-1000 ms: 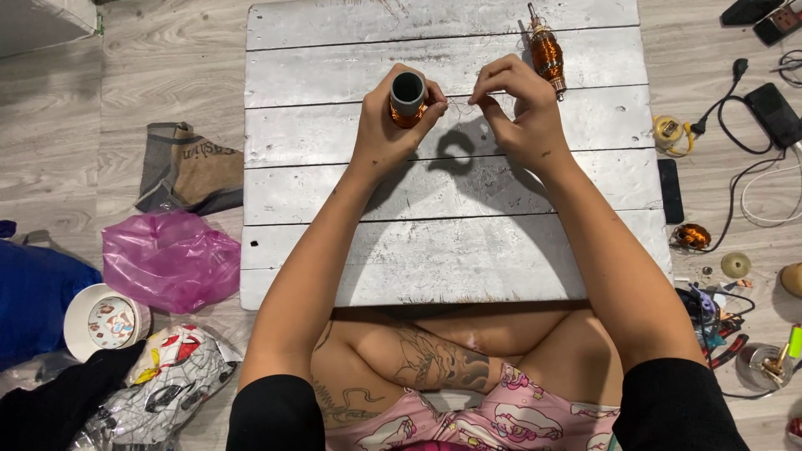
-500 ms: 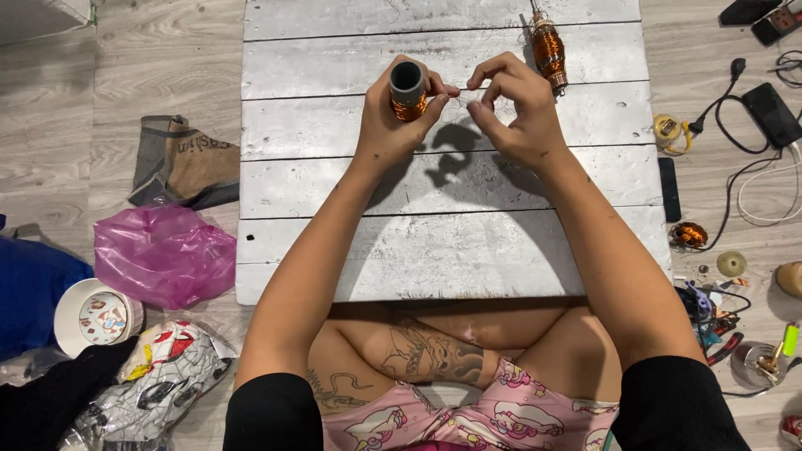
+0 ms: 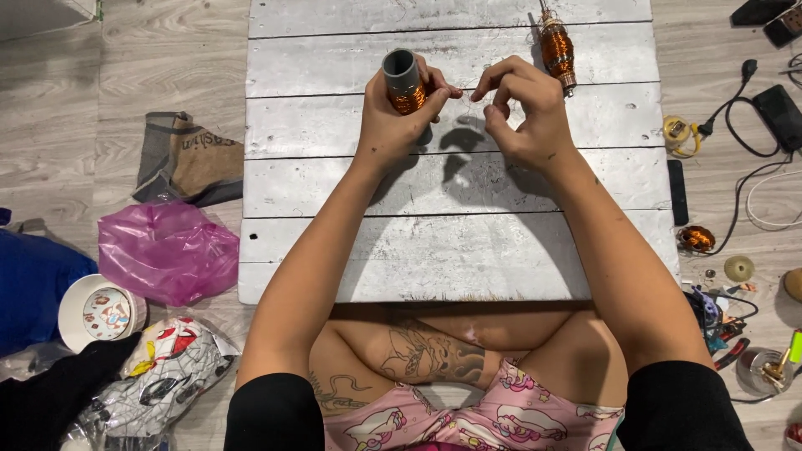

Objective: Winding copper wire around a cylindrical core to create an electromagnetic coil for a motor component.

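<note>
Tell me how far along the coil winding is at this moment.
Done: one copper-wound coil lies at the far edge of the white plank board. In hand: the left hand grips a grey tube already partly wrapped in copper wire, while the right hand pinches something too fine to make out beside it. Left: the tube's upper end is bare.

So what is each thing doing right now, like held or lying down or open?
Left hand: closed around the grey tube.
Grey tube: held up, open end showing, copper wire wound round it.
Right hand: fingertips pinched together, near the tube.
Second copper coil: lying on the white board, untouched.
Pink bag: crumpled on the floor.
Paper bowl: upright, open.
</note>
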